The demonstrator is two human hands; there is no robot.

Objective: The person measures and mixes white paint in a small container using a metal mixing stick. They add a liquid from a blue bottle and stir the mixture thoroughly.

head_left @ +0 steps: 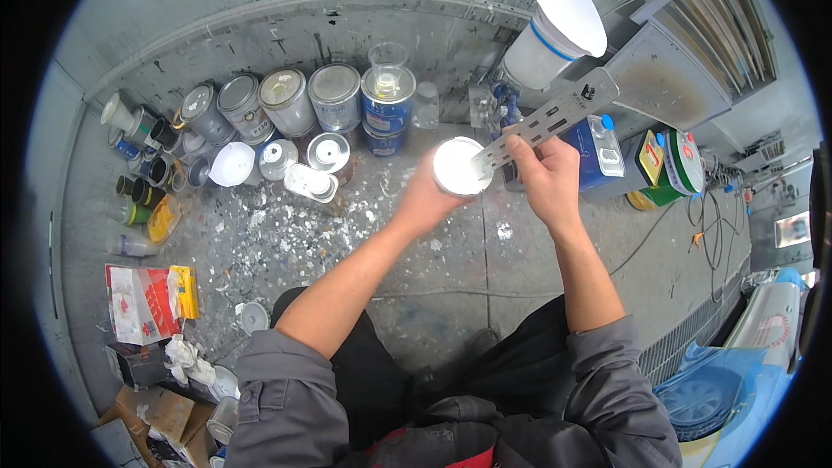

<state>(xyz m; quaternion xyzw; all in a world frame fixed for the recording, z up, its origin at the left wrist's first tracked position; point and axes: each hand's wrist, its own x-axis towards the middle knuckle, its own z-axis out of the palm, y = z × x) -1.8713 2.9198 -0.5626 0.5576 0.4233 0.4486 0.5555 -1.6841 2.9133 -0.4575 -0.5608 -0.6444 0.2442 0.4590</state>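
Observation:
My left hand point(420, 195) is wrapped round a small cup of white liquid point(457, 162) in the centre of the head view. My right hand point(546, 173) grips a long, flat, slotted silver mixing stick point(563, 108), whose lower end dips into the white liquid; its upper end slants up to the right. Beyond the cup stand blue cans point(384, 114), with a clear cup on the upper one. A blue rectangular container point(598, 156) stands behind my right hand.
Several paint cans point(282, 95) line the back wall. Small cups point(156, 169), a red-white package point(134, 295) and cardboard point(156, 416) lie left. A white-topped vessel point(555, 39) stands back right, near green-lidded containers point(680, 165). A hose point(719, 234) and blue sheeting point(711, 390) are right.

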